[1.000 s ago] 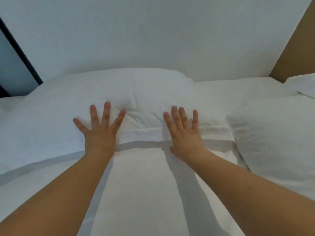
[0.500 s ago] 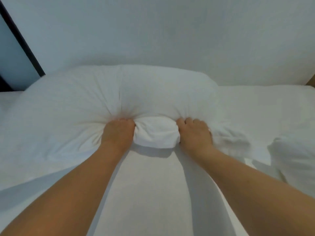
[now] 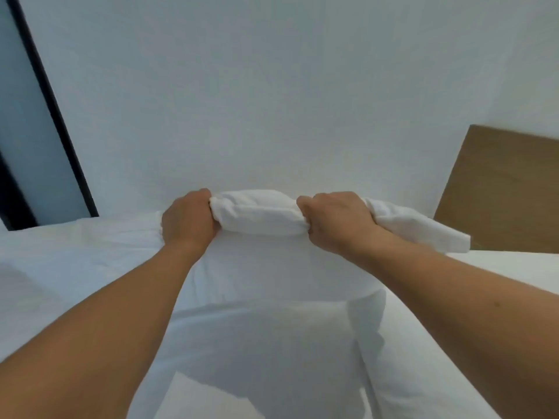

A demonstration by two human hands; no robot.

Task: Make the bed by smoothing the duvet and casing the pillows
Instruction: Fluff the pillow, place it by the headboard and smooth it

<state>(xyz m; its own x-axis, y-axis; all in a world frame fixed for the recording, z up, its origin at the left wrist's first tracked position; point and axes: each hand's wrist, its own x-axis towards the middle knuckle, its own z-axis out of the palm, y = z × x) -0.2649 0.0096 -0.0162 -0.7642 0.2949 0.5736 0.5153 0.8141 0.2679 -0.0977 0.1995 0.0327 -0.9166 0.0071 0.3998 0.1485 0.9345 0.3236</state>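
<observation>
1. Left hand (image 3: 188,217) and right hand (image 3: 334,220) are both fisted tight on the pillow (image 3: 257,217), bunching its top edge between them.
2. Pillow hangs below the hands, over the bed (image 3: 60,261), wooden headboard (image 3: 502,189) off right.

Pillow (image 3: 266,313) — white matt cloth, creased; headboard (image 3: 502,195) — brown matt wood.

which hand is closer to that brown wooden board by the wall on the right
Right. The right hand grips the pillow edge on the side toward the wooden board; the left hand grips the same edge farther away, across the bunched fabric.
</observation>
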